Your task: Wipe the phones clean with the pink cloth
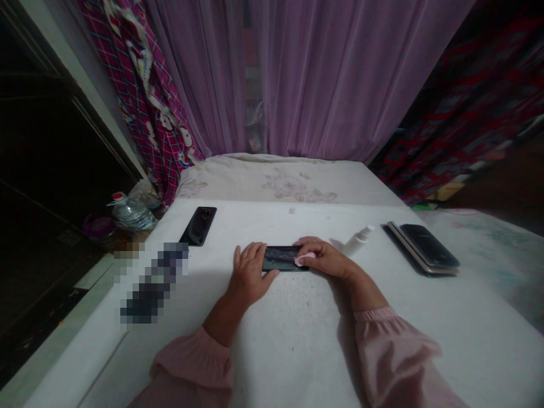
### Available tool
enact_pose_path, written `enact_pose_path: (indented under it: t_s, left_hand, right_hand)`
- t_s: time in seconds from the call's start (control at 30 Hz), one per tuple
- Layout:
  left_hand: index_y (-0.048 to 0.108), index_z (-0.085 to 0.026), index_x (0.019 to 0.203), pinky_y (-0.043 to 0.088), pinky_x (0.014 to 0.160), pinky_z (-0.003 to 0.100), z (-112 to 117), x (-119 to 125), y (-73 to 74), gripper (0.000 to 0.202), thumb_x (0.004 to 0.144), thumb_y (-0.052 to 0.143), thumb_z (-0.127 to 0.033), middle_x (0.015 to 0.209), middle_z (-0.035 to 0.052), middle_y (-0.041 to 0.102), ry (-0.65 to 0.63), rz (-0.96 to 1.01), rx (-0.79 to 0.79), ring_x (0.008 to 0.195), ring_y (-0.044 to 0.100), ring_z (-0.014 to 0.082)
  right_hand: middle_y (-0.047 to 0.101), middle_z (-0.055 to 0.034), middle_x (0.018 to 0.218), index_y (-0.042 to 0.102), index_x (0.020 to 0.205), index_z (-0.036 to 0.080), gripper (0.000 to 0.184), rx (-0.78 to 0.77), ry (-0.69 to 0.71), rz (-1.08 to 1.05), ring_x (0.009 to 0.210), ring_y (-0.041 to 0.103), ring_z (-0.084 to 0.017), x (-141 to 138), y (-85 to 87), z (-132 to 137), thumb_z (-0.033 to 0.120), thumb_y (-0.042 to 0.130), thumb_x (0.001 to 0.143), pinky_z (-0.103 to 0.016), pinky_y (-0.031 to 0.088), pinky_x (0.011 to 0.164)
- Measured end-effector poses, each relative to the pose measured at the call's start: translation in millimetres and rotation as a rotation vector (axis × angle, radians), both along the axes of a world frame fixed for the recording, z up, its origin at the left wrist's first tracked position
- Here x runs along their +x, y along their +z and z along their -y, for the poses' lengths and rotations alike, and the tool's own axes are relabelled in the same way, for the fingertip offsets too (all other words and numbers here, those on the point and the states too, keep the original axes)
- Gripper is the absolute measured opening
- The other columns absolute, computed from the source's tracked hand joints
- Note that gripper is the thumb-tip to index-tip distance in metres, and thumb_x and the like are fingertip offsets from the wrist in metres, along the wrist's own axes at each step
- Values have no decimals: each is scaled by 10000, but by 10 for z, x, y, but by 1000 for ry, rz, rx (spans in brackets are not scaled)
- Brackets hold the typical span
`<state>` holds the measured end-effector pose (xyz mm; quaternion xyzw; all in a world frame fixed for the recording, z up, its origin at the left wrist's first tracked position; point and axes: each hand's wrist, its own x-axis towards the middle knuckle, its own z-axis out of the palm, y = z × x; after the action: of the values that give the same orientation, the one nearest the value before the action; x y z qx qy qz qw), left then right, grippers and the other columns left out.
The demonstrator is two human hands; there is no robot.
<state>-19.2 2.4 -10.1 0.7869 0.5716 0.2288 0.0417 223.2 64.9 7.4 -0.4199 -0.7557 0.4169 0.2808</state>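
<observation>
A dark smartphone (pixel 278 259) lies flat on the white-covered table in front of me, its long side running left to right. My left hand (pixel 250 277) grips its left end, fingers at the far side and thumb along the near edge. Pinched in my right hand (pixel 327 258) is a small pink cloth (pixel 305 259), pressed against the right part of the phone's glossy surface. That hand covers the phone's right end. Just right of it stands a small white spray bottle (pixel 359 239), which looks tilted in this view.
Another dark phone (pixel 199 225) lies at the left, near a pixelated patch. At the right sits a stack of phones (pixel 427 249). Beyond the table's left side are a large water bottle (pixel 132 212) and a purple-lidded jar (pixel 100 226). Purple curtains (pixel 323 79) hang behind.
</observation>
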Motion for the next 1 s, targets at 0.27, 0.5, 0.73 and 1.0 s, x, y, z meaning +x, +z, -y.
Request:
enact_pose_path:
  t_s: [0.27,0.5,0.73,1.0]
  left_hand:
    - [460,-175,1370,196,1150,583,-9,-17,-32,551,874,600,-370,1373,157,544,-2,14,8,1308,466,310]
    - [467,-166,1363,195,1150,583,-1,-1,-7,547,875,599,-376,1365,159,546,-2,15,5,1308,463,308]
    - [466,-180,1368,193,1147,597,6,6,15,544,879,598,-378,1366,150,550,3,2,4,1302,471,309]
    - [487,-169,1343,93,1137,654,22,15,46,521,876,612,-364,1365,159,560,24,25,-10,1303,470,318]
  right_hand:
    - [666,-55,1160,766,728,248,111,-40,44,22,1194,553,-233,31,19,9,356,774,708,-402,409,1061]
    - [722,-60,886,733,812,211,171,115,-156,32,860,654,-210,-73,-65,-23,344,626,811,-354,511,821]
    - [725,-65,859,740,827,208,201,135,-262,73,828,650,-210,-125,-81,-12,363,613,814,-356,503,800]
    - [694,-62,1071,755,720,236,141,-83,38,15,1174,565,-247,68,59,2,376,742,711,-408,422,1035]
